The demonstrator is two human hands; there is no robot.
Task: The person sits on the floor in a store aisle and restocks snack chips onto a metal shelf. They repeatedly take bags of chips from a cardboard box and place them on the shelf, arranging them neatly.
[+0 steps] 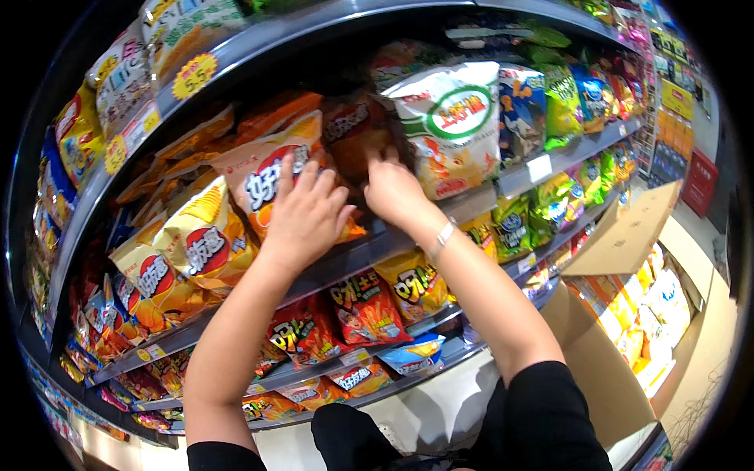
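Observation:
My left hand (pixel 311 203) lies with spread fingers against the front of a peach and orange snack bag (pixel 240 162) on the middle shelf. To its right, my right hand (pixel 393 185) reaches into a dark gap and touches an orange snack bag (pixel 355 132) standing further back; its fingertips are partly hidden, so its grip cannot be told. A large white snack bag with a green oval (pixel 450 126) stands just right of that gap. Left of my left hand, a yellow and cream snack bag (pixel 206 238) leans among similar bags.
An open cardboard carton (pixel 595 347) holding more bags stands at the lower right, one flap (pixel 627 229) raised near the shelf. The shelf edge (pixel 353 259) runs below my hands, above red and yellow bags (pixel 368 309). A higher shelf rail (pixel 247 50) curves overhead.

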